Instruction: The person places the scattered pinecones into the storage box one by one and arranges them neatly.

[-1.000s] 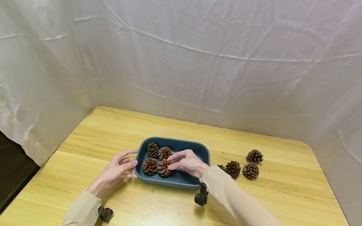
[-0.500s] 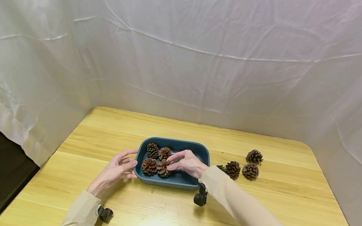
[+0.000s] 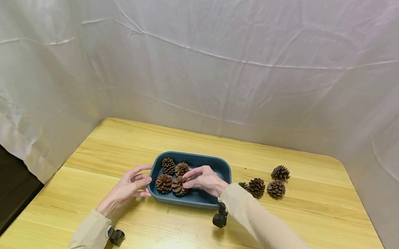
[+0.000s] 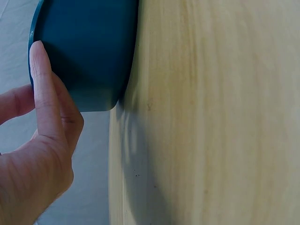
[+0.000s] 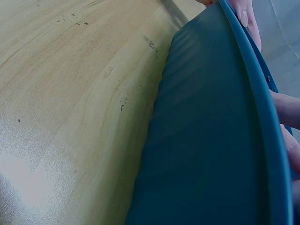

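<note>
A dark blue rectangular tray [image 3: 187,203] stands on the wooden table. Its left half contains several brown pine cones. With thumb and fingertips my right hand [image 3: 207,181] pinches the near pine cone [image 3: 177,189], which sits low inside the tray. That cone touches another pine cone [image 3: 164,183] on its left; two more, a darker pine cone [image 3: 168,165] and a small pine cone [image 3: 182,168], lie behind. My left hand [image 3: 124,191] grips the tray's left end, its thumb on the rim [image 4: 33,28]. From the right wrist view, the tray's wall [image 5: 201,126] hides the cones and most of the right hand.
Right of the tray lie several loose pine cones: one at the back [image 3: 281,173], one in front of it [image 3: 276,189], and a close group [image 3: 256,187] partly behind the right sleeve. A pale cloth [image 3: 229,81] surrounds the table [image 3: 305,243].
My right hand has shifted very slightly left with the pinched pine cone, and the neighbouring cone has slid a little left too. The left hand and tray have stayed in place.
</note>
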`<state>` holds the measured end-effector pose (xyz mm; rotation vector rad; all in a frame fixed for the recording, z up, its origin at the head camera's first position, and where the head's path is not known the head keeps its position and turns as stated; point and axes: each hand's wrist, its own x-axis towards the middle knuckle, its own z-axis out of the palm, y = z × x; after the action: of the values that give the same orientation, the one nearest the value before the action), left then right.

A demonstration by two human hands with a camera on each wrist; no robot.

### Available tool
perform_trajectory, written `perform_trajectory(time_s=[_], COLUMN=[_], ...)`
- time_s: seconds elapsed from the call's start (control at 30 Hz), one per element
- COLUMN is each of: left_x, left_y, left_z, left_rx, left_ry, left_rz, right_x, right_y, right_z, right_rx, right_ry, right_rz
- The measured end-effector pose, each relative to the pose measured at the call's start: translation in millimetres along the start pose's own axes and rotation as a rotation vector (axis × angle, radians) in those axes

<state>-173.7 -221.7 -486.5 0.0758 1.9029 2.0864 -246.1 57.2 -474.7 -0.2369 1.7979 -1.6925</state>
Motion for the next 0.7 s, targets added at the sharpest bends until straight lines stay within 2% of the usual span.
perform_trajectory(time_s=[0.7], left_x=[-0.2], left_y=[-0.1], left_z=[-0.3], left_rx=[0.007], left_ry=[0.008], left_rz=[-0.002], right_x=[-1.0], right_y=[-1.9], right_z=[0.1], right_rx=[-0.003], right_ry=[-0.005], right_rz=[-0.005])
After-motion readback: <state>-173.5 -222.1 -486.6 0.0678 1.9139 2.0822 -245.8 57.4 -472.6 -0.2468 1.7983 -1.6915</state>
